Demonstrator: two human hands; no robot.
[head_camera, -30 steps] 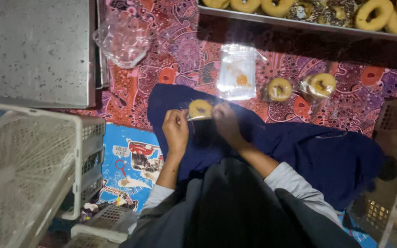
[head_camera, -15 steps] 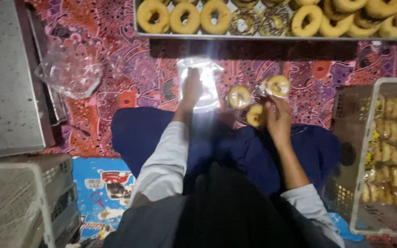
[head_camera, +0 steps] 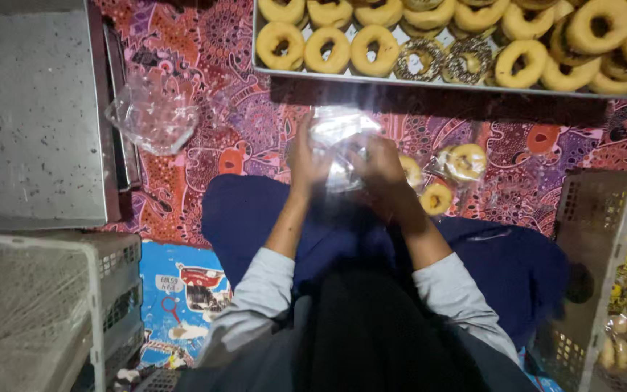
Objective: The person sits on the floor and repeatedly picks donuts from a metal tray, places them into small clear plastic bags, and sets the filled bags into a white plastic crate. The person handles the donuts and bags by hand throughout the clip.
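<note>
My left hand (head_camera: 305, 154) and my right hand (head_camera: 380, 165) both grip a clear plastic bag (head_camera: 337, 138), held up in front of me over the patterned cloth. The bag is blurred and shiny; I cannot tell what is inside it. Just right of my right hand lie three wrapped donuts: one (head_camera: 410, 170) next to the hand, one (head_camera: 437, 197) near my knee, and one (head_camera: 466, 161) farther right. A long metal tray (head_camera: 429, 81) packed with several golden and dark sprinkled donuts runs along the top.
A bunch of clear empty bags (head_camera: 152, 110) lies at the left, beside a grey metal surface (head_camera: 30, 109). A white plastic basket (head_camera: 38, 305) stands at lower left. Another basket (head_camera: 622, 290) at the right holds several wrapped donuts. A dark blue cloth (head_camera: 241, 218) covers my lap.
My left hand has lifted the clear bag off the cloth. My right hand has put its donut down and moved left to grip the bag too. The camera has tilted slightly.
</note>
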